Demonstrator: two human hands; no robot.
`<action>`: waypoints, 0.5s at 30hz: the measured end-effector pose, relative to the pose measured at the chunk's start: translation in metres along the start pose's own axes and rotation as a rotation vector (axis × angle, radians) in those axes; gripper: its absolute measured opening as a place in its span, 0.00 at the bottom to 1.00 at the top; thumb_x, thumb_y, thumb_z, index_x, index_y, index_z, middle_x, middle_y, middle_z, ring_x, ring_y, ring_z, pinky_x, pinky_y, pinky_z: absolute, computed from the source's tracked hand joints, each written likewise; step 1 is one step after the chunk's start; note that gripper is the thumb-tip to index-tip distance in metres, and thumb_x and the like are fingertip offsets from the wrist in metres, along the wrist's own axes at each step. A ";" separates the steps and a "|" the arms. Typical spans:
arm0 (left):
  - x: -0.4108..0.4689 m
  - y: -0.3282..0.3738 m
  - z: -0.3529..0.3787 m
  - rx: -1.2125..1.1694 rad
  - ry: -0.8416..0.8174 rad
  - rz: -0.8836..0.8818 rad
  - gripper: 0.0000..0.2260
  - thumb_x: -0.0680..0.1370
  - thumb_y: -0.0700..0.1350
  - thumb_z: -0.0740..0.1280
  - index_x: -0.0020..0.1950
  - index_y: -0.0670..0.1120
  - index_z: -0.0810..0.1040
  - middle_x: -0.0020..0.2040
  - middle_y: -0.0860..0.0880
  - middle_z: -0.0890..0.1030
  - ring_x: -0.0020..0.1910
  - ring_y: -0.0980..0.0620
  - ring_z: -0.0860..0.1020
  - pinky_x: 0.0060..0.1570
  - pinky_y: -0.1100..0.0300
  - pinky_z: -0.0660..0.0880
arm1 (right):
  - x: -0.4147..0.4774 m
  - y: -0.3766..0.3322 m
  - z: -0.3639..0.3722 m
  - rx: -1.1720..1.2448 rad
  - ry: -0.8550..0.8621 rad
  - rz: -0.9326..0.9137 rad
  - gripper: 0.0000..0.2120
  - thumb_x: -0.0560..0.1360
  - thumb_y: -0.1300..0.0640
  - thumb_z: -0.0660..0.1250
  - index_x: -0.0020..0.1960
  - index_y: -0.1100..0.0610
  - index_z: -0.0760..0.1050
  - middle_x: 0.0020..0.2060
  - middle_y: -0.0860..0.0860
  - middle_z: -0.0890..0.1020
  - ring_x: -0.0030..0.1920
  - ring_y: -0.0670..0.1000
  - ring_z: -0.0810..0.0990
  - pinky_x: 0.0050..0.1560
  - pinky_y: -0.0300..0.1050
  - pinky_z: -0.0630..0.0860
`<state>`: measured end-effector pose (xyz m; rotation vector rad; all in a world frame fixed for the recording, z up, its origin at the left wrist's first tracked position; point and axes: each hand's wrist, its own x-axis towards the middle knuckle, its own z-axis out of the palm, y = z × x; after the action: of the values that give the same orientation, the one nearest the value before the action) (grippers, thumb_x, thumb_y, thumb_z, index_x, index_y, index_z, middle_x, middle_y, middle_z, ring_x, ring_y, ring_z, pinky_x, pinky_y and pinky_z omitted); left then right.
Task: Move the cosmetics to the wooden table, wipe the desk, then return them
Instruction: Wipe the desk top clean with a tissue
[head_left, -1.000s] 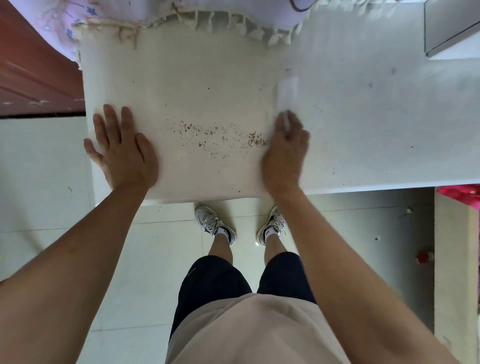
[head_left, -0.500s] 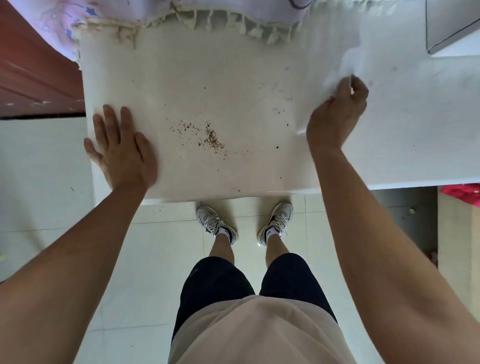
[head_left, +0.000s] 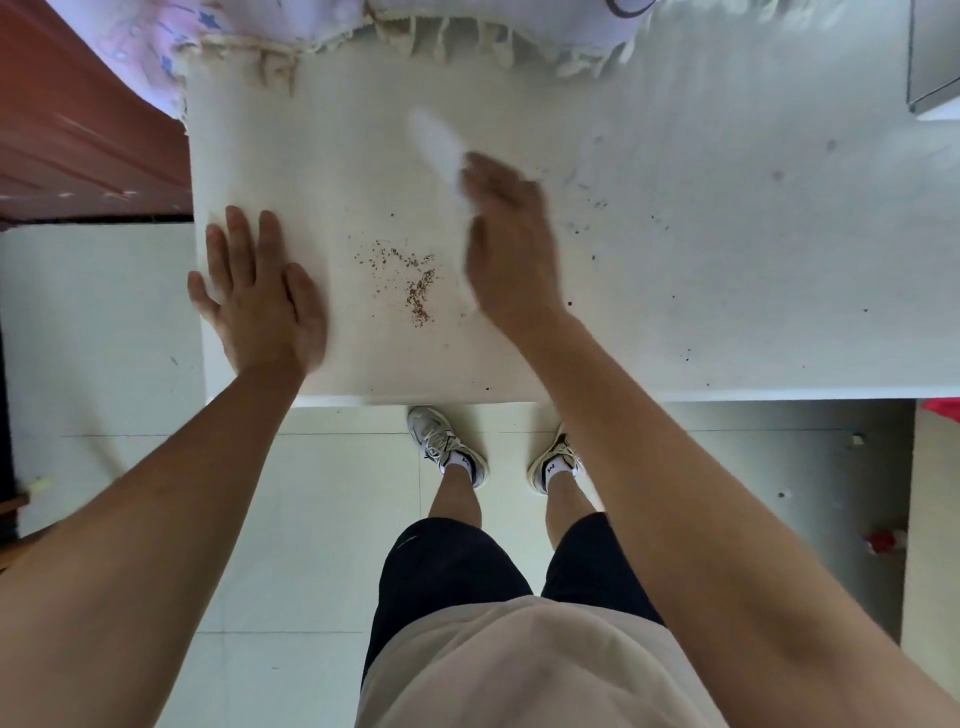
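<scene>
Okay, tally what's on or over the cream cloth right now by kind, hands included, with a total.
Hands: 2, left hand and right hand
White wipe: 1
Crumb pile: 1
Total: 4

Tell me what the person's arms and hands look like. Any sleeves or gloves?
No sleeves and no gloves: bare all the way to the picture's edge. The left hand has no ring or watch that I can see. The right hand is blurred, so small things on it can't be told.
</scene>
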<state>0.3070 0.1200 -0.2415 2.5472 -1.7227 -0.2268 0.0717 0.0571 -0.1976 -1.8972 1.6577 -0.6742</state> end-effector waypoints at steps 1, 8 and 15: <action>0.001 0.001 0.000 -0.003 -0.001 -0.005 0.26 0.80 0.53 0.45 0.79 0.53 0.53 0.80 0.48 0.51 0.79 0.47 0.48 0.73 0.38 0.47 | -0.007 0.018 -0.015 -0.022 0.122 0.107 0.24 0.72 0.72 0.58 0.68 0.65 0.74 0.70 0.56 0.73 0.62 0.60 0.73 0.64 0.41 0.67; 0.003 -0.001 0.001 -0.001 -0.013 -0.011 0.26 0.80 0.53 0.47 0.79 0.53 0.52 0.80 0.48 0.50 0.79 0.46 0.47 0.73 0.37 0.47 | -0.047 0.071 -0.036 -0.452 0.041 0.347 0.28 0.75 0.67 0.56 0.76 0.63 0.62 0.77 0.56 0.61 0.66 0.62 0.68 0.61 0.50 0.62; 0.003 -0.002 0.001 -0.026 -0.002 -0.009 0.26 0.80 0.53 0.47 0.79 0.53 0.54 0.80 0.49 0.52 0.79 0.48 0.48 0.73 0.38 0.46 | -0.052 -0.009 0.030 -0.353 -0.226 -0.117 0.27 0.75 0.68 0.53 0.74 0.65 0.64 0.75 0.57 0.64 0.60 0.60 0.72 0.56 0.52 0.69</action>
<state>0.3100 0.1186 -0.2429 2.5382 -1.6974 -0.2514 0.0919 0.1112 -0.2153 -2.2358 1.6088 -0.2049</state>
